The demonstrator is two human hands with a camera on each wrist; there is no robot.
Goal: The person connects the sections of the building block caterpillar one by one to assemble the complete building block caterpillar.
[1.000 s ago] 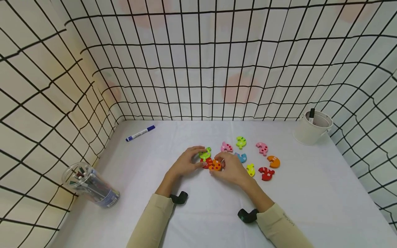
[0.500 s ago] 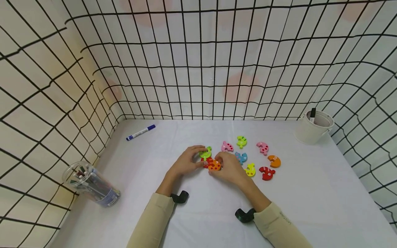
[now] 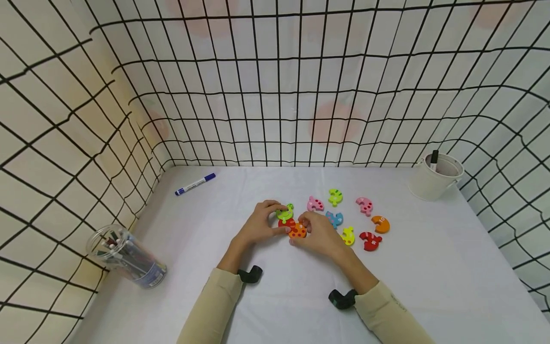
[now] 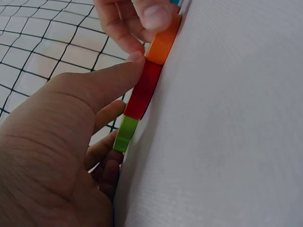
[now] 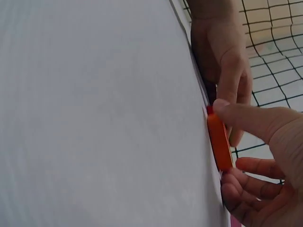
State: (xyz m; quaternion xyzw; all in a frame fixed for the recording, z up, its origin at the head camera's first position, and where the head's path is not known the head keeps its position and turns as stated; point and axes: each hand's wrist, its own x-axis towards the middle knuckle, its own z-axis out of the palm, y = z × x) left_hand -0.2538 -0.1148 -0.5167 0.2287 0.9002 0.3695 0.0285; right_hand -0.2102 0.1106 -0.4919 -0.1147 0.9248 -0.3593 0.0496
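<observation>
A green puzzle piece with a face (image 3: 284, 213), a red striped puzzle piece (image 3: 285, 223) and an orange red-spotted puzzle piece (image 3: 297, 231) lie end to end on the white cloth. My left hand (image 3: 259, 225) grips the green and red pieces from the left, its fingers at the green one. In the left wrist view, the left thumb presses near the joint between the red piece (image 4: 143, 90) and the orange piece (image 4: 164, 42). From the right, my right hand (image 3: 321, 234) pinches the orange piece; the right wrist view shows thumb and fingers at opposite ends of its orange edge (image 5: 219, 142).
Several loose puzzle pieces lie to the right, among them a blue piece (image 3: 334, 219), a yellow piece (image 3: 348, 236) and a red piece (image 3: 370, 241). A marker (image 3: 195, 184), a jar of pens (image 3: 133, 260) and a white bucket (image 3: 429, 184) stand farther out. Black wire mesh (image 3: 296, 119) encloses the table.
The left thumb has shifted slightly right, toward the orange piece. The orange piece has moved a little within the right hand's pinch, against the red one. The loose pieces have stayed put.
</observation>
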